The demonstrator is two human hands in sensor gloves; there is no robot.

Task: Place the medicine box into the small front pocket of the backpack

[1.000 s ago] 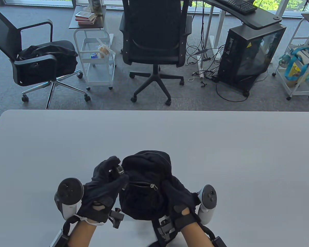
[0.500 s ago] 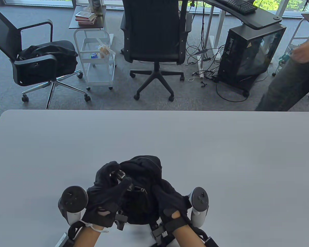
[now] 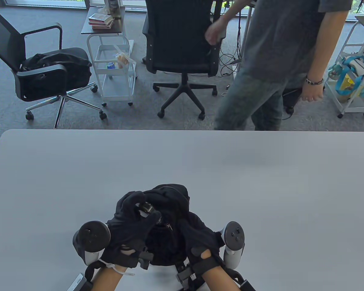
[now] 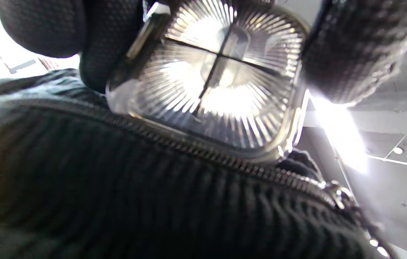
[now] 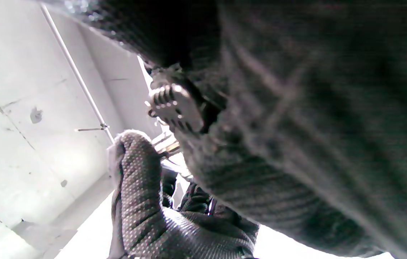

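The medicine box (image 3: 146, 208) sits low and left of centre in the table view, a small clear, shiny case pinched between the fingers (image 3: 130, 198) and thumb of your left hand (image 3: 130, 224). In the left wrist view the box (image 4: 218, 79) fills the upper middle — a see-through square with a cross-shaped divider and ribbed faces, gloved fingertips (image 4: 351, 54) clamped on either side of it. Its lower edge lies against the zipper teeth (image 4: 225, 162) of the backpack (image 3: 170, 212); whether it has entered the pocket opening, you cannot tell.

The backpack is a small black one, slumped on the grey table (image 3: 261, 182) near the bottom centre of the frame, between your two hands. The zipper pull (image 3: 169, 226) shows just right of the left thumb; in the right wrist view it appears as a ribbed metal tab (image 5: 174, 108) at upper centre.

Your right hand (image 3: 200, 236) rests on the bag's right flank, fingers curled into the fabric — it grips the backpack.

Beyond the table's far edge, in the upper right of the table view, a person in a grey shirt (image 3: 279, 54) stands beside a black office chair (image 3: 182, 45), one hand on its back. A white cart (image 3: 115, 69) stands at upper left.
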